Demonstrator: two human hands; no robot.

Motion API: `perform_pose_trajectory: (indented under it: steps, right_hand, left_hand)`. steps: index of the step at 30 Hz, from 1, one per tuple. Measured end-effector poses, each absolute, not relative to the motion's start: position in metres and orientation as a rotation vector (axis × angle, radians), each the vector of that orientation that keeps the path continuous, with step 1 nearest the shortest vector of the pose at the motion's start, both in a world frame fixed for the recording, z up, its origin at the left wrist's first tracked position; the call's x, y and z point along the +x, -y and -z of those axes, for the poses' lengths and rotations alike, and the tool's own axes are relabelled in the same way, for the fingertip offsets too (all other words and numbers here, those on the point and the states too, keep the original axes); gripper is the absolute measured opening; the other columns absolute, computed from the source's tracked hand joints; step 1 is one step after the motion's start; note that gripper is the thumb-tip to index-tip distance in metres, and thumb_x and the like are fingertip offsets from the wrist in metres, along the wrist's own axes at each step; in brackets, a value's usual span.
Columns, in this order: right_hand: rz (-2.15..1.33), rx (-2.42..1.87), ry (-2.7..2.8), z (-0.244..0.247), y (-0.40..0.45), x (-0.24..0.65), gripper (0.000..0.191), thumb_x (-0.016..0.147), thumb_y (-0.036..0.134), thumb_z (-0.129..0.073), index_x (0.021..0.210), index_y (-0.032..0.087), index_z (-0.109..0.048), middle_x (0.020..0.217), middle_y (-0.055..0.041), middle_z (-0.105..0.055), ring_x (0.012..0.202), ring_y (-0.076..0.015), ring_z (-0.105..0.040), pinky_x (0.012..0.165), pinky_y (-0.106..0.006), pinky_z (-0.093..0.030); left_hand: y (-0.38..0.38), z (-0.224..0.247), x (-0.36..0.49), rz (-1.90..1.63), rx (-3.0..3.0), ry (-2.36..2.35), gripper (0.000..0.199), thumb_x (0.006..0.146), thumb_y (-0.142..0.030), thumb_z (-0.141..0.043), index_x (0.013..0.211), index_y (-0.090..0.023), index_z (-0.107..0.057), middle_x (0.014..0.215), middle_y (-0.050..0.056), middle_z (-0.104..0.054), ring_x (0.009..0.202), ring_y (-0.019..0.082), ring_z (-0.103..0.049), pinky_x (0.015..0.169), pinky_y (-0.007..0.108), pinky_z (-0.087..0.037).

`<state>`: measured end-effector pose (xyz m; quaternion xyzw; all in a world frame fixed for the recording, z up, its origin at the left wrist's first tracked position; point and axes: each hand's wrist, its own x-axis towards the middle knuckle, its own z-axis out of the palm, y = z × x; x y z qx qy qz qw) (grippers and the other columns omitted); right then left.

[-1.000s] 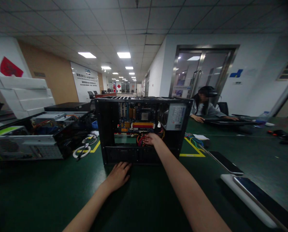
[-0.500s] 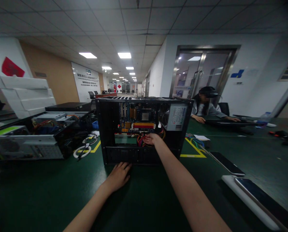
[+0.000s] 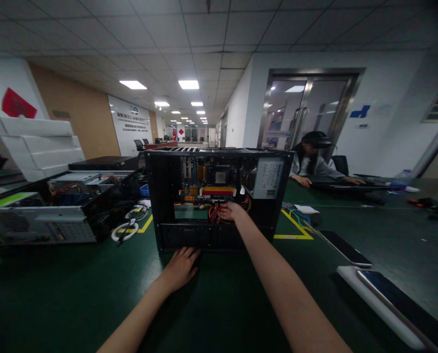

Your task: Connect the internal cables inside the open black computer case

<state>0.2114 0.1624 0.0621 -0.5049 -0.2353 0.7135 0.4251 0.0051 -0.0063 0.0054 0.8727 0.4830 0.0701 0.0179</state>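
Note:
A black computer case (image 3: 184,236) stands with its open side towards me, centred in the head view. Inside it are a motherboard (image 3: 193,172), a red-and-yellow pair of memory slots (image 3: 219,191) and a silver power supply (image 3: 270,177). My right hand (image 3: 229,211) reaches into the lower part of the case, its fingers closed on a bundle of coloured power cables (image 3: 215,214). Flat on the table by the case's front bottom edge lies my left hand (image 3: 182,267), fingers spread, fingertips at the edge.
A second opened computer case (image 3: 60,220) is on the left, with coiled white cables (image 3: 125,230) beside it. Yellow tape (image 3: 296,237) marks the green table (image 3: 75,294). Phones (image 3: 346,248) lie at the right. Across the table sits a person (image 3: 314,162) behind a dark flat device.

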Motion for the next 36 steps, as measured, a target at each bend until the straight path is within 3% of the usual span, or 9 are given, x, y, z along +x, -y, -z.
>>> perform_pose_trajectory:
  steps: [14,36]
  right_hand:
    - [-1.760,-1.287,0.647,-0.0598,-0.1648,0.2110,0.009,0.077,0.014,-0.037,0.071,0.017,-0.044,0.068,-0.0023,-0.052,0.064,-0.0107,-0.053,0.061,-0.026,-0.043]
    - [-1.621,-1.440,0.894,-0.0650,-0.1555,0.2093,0.003,0.069,0.018,-0.044,0.066,0.017,-0.044,0.055,0.0004,-0.048,0.050,-0.0095,-0.048,0.049,-0.022,-0.041]
  left_hand:
    - [0.0051,-0.0026,0.0048,-0.221,2.717,-1.503,0.047,0.076,-0.027,-0.040,0.122,-0.024,-0.030,0.121,0.005,-0.039,0.109,0.022,-0.035,0.089,0.038,-0.030]
    - [0.0060,-0.0051,0.0052,-0.225,2.705,-1.496,0.048,0.076,-0.027,-0.040,0.122,-0.024,-0.030,0.121,0.005,-0.039,0.109,0.022,-0.035,0.090,0.038,-0.029]
